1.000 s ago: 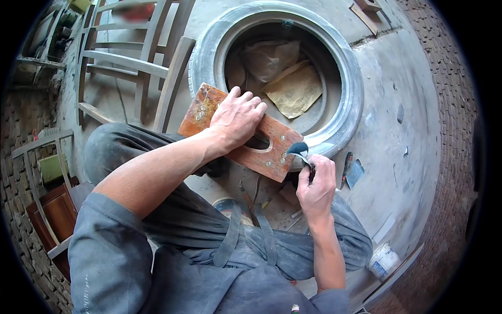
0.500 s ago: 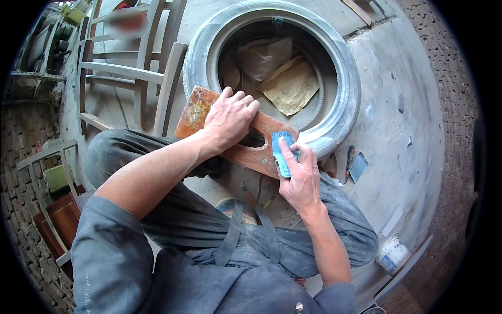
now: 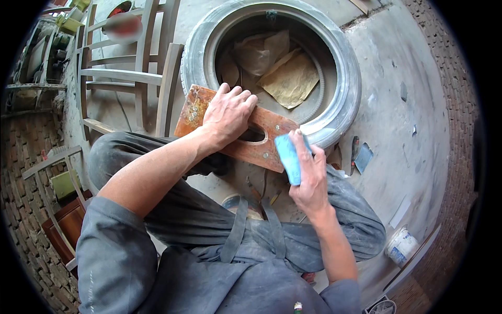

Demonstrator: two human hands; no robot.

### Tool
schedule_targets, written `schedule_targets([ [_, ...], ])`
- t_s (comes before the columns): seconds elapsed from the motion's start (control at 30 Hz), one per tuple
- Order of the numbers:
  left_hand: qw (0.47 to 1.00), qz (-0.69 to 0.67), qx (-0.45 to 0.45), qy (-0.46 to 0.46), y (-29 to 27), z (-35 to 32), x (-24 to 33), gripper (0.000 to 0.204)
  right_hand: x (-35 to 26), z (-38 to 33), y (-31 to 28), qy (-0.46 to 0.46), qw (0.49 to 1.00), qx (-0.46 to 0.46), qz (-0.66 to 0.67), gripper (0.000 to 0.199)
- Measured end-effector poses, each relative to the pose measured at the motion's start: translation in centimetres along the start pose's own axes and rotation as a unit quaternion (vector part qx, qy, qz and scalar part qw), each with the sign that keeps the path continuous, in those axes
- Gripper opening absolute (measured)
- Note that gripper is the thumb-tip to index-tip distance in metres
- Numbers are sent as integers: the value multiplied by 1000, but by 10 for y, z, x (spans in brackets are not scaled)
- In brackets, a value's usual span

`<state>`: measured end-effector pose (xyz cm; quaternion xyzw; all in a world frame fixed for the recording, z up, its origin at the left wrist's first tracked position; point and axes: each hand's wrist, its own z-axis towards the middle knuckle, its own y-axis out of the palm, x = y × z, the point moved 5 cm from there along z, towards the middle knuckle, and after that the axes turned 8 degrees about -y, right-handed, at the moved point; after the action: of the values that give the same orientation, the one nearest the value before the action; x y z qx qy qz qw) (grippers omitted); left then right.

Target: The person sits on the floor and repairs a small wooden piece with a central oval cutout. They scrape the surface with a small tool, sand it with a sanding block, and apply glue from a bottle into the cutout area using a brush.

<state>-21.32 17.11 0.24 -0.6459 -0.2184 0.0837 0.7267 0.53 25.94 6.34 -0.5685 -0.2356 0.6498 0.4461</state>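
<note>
My left hand (image 3: 228, 112) is closed over a worn reddish-brown wooden board (image 3: 191, 109). Its fingers reach over the far edge beside an oval hand slot, and a few metal screw heads show in the wood. The board slopes across my lap, in front of the near rim of a grey, dusty tyre (image 3: 349, 94). At the board's right end, my right hand (image 3: 311, 180) grips a folded piece of blue sandpaper (image 3: 288, 156), with fingers stretched along its top. The sandpaper is at the board's end edge; contact there is hard to make out.
Inside the tyre lie a brown paper sheet (image 3: 291, 83) and a crumpled clear plastic bag (image 3: 264, 52). Wooden chair frames (image 3: 123, 76) stand at the left. A blue scrap (image 3: 363, 158) rests on the floor at right, and a white tub (image 3: 402, 246) stands near my knee.
My right hand has shifted right and slightly down with the sandpaper, from the board's top face to its right end. The left hand keeps its hold on the board.
</note>
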Motion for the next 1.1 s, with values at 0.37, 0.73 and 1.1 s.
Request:
schedule_targets([
  [0.37, 1000, -13, -12, 3, 0, 2, 1, 32, -24, -35, 33, 124, 985, 15, 123, 92],
  [0.73, 1000, -20, 2, 10, 0, 1, 2, 31, -27, -33, 38, 3, 995, -11, -97, 75],
  [1.1, 1000, -10, -4, 17, -2, 2, 4, 31, -22, -21, 42, -4, 995, -44, -95, 69],
])
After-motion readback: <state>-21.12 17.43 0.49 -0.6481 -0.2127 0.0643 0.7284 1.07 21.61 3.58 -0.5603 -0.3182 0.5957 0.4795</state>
